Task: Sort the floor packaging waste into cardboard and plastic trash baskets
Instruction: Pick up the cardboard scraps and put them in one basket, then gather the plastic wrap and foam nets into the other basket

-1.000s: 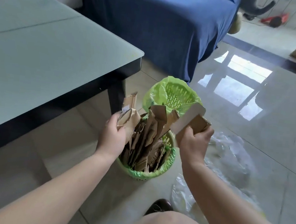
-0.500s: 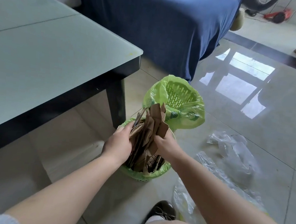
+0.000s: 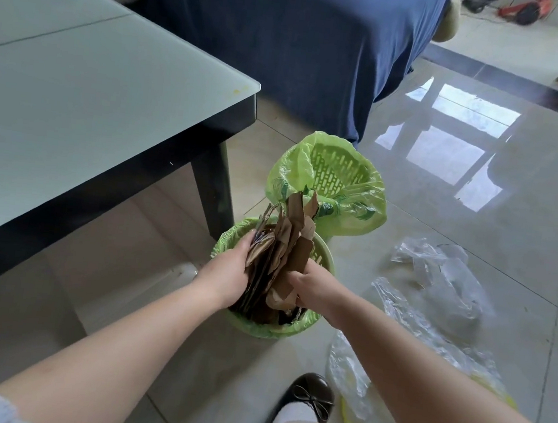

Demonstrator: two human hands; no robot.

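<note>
Plainly, the cardboard [image 3: 284, 246] is light, stiff and springy stuff: torn brown strips and folded flaps that stand on end and fan apart unless squeezed, so it is best taken low on the bundle from both sides, where the pieces overlap, and pushed straight down. Going from the left, a glass-topped table [image 3: 77, 86] fills that side, and just right of its dark leg stands the near basket [image 3: 325, 261] with a green liner, where the cardboard now sits, its upper ends poking well above the rim. The left hand [image 3: 230, 271] presses against the left face of the bundle, its fingers [image 3: 250, 242] curled round the outer sheets. The right hand [image 3: 308, 283] grips the right side lower down, its fingers wrapped round a folded brown piece, so the bundle is pinched between the two hands. Just beyond stands the far basket [image 3: 373, 186], lined in green; no waste can be seen in it. Further right, the plastic bags [image 3: 446, 280] lie crumpled on the floor [image 3: 511, 218], untouched; they look thin, limp and slippery, likely to slide on the glossy tiles, so bunching a fistful would probably serve better than pinching an edge. A shoe [image 3: 309, 397] shows at the near edge.
</note>
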